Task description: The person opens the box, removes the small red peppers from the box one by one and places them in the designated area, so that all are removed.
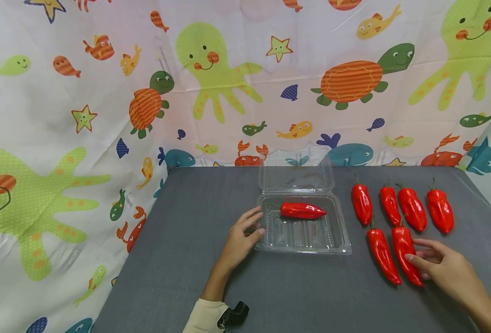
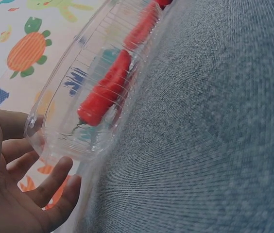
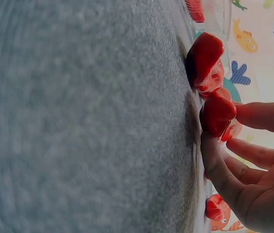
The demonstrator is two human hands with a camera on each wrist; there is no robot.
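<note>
A clear plastic clamshell container (image 1: 303,245) lies with its lid raised on the dark table. Inside it is one red pepper (image 1: 303,211), also seen through the clear wall in the left wrist view. At the container's left edge, my left hand (image 1: 241,238) touches the rim with its fingers relaxed. To the right, my right hand (image 1: 449,266) pinches another red pepper (image 1: 405,254) between thumb and fingers. In the right wrist view that pepper (image 3: 218,114) shows end-on between the digits. Just left of it lies one more red pepper (image 1: 383,256).
Several red peppers (image 1: 412,208) lie in a row behind the right hand. The grey cloth-covered table (image 1: 179,231) meets a curtain (image 1: 237,46) printed with sea animals at the back and sides. The raised lid (image 1: 297,178) stands near the table's far edge.
</note>
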